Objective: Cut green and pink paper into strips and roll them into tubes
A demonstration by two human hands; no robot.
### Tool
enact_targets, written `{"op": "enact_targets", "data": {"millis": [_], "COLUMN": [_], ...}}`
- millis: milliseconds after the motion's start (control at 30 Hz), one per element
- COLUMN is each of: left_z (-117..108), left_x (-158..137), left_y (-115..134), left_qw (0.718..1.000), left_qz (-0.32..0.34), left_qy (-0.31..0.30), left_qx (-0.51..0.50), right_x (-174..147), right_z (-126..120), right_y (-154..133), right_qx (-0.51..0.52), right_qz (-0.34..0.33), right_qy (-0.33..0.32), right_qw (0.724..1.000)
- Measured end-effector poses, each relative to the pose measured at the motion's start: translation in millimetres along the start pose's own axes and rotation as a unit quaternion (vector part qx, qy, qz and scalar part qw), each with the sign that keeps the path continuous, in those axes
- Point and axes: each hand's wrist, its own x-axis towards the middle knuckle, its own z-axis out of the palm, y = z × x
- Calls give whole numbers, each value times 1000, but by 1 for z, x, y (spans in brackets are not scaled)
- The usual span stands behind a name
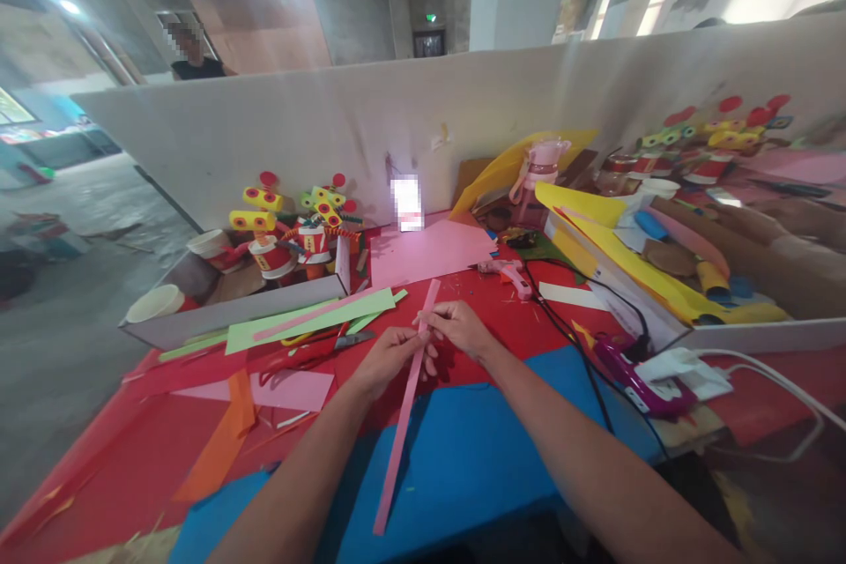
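Observation:
A long, narrow pink paper strip [400, 441] is held at its upper part between both hands, its lower end slanting down over the blue sheet [476, 449]. My left hand [393, 357] pinches the strip between thumb and fingers. Just above and to the right, my right hand [456, 324] has its fingertips closed on the same strip, near its top end. Some fingers of both hands are partly hidden behind one another. Beyond the hands lies pink paper [429, 251] on the red table covering [463, 304].
Left stands a white box [244, 308] with paper-cup figures [268, 251]. Green paper [317, 317] and scissors [350, 339] lie before it. Right are a pink glue gun [508, 273], cables, a purple power strip [641, 379] and a scrap-filled box [760, 339]. A person [195, 57] is behind the partition.

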Motion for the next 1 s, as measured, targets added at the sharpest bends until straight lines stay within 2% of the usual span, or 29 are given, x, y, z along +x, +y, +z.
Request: {"op": "enact_targets", "data": {"millis": [133,233,300,400,533,633,800,1000], "left_z": [-2,-4,-4,-4,-4,-4,-4,-2], "left_x": [-2,-3,-3,-4,-5,-4,-3,-3], "left_y": [-1,-1,-1,-1,-2,-4,-5,-4], "left_qw": [999,997,996,996,992,990,991,991], "left_qz": [-12,-36,-42,-36,-35,-37,-36,-35], "left_qy": [-39,-63,-71,-65,-87,-102,-90,-86], "left_qx": [0,-6,-17,-50,-81,-87,-94,-98], "right_x": [3,4,3,-1,-5,-4,-2,-5], "right_z": [-4,-12,-15,-14,-8,-6,-6,-7], "right_y": [2,4,3,-1,-4,-1,2,-3], "right_qx": [30,112,188,276,323,328,331,351], "right_qz": [11,17,21,40,55,46,30,54], "right_qy": [74,111,101,29,-31,-32,-7,1], "right_qw": [997,987,977,960,944,943,943,935]}}
